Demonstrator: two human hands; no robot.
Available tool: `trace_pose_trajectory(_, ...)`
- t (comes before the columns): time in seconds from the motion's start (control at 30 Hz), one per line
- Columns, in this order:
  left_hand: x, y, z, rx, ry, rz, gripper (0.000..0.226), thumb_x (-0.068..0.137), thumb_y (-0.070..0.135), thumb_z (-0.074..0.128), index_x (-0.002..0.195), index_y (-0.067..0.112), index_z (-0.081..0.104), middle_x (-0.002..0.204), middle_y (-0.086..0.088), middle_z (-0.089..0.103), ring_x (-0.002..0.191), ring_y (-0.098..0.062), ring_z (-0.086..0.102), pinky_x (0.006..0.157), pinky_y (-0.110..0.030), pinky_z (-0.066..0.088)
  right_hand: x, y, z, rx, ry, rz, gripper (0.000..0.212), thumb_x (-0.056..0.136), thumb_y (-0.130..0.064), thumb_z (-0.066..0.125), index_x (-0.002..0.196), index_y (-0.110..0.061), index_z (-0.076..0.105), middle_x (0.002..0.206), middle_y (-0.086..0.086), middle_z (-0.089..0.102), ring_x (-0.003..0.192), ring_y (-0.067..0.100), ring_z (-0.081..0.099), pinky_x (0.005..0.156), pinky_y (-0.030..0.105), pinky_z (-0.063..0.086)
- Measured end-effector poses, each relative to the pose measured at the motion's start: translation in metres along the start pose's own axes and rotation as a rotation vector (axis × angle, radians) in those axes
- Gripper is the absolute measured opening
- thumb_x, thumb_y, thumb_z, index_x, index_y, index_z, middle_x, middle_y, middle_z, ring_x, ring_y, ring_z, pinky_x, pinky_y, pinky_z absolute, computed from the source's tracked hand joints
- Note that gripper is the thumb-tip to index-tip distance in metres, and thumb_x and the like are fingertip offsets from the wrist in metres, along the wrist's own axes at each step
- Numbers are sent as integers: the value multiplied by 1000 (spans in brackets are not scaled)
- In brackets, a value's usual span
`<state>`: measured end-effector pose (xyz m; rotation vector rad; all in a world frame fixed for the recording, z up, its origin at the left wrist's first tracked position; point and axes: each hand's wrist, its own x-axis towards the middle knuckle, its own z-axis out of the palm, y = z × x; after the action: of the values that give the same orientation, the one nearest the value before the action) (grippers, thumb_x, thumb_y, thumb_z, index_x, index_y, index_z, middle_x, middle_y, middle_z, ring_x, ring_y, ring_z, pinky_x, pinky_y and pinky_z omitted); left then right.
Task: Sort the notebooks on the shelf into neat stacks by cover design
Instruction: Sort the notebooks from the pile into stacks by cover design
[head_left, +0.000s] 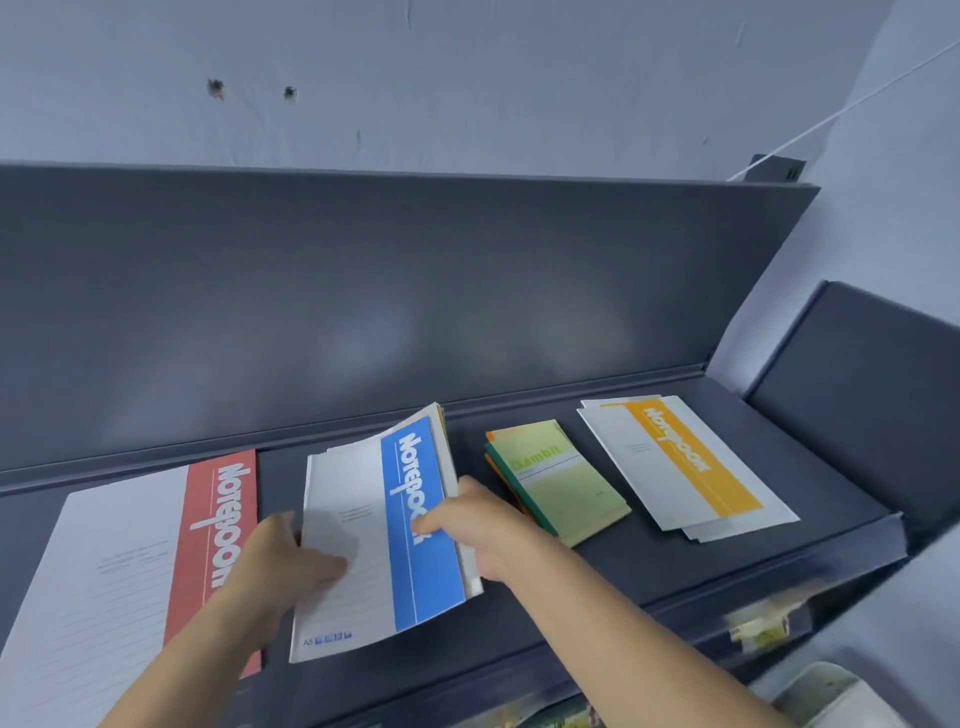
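Holding the blue notebook (384, 530) from both sides, the person has it tipped up near the middle of the shelf (649, 571), close to its front edge. The left hand (291, 566) lies flat on the white part of the cover, with its fingers spread a little and pressing down. The right hand (467, 525) is closed around the right edge, thumb on the blue strip and fingers tucked under — and it seems to hold a few more thin books beneath, with a bit of yellow showing at the top. These books look light and bendy, with soft covers that curl when lifted by one side. The covers look smooth, so a pile could slide apart; I think it is best to pinch the long edge and keep a flat hand on top. The red notebook (130, 571) lies flat at the left end of the shelf. The small green notebooks (561, 483) sit in a short pile to the right of the middle, and the yellow notebooks (685, 462) lie near the right end — a bit fanned out, not yet neat.
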<state>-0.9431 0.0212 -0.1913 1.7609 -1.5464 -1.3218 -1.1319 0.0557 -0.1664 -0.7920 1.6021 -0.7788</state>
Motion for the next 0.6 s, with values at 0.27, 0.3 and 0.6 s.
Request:
trace_pose_trajectory(0.27, -17, 44, 53, -162, -73, 246, 24, 85, 15, 70, 108, 17, 63, 101, 2, 73, 90, -20, 71, 77, -39, 57, -23, -10, -87, 117, 115, -183, 36, 81, -11, 70, 114, -10, 56, 107, 7, 69, 94, 25, 69, 83, 43, 56)
trace_pose_trajectory(0.3, -20, 55, 66, -206, -105, 282, 27, 86, 20, 70, 112, 20, 61, 105, 4, 72, 92, -17, 71, 79, -40, 58, -28, -10, -106, 137, 131, -196, 35, 81, -12, 71, 113, -10, 59, 106, 8, 71, 93, 25, 69, 82, 43, 56)
trace_pose_trajectory(0.6, -6, 96, 166, 607, -86, 539, 45, 97, 49, 40, 139, 32, 43, 146, 11, 37, 126, -18, 39, 103, -33, 35, -40, 22, -272, 185, 359, -116, 21, 87, -7, 64, 108, -6, 66, 101, 13, 73, 91, 31, 69, 80, 43, 55)
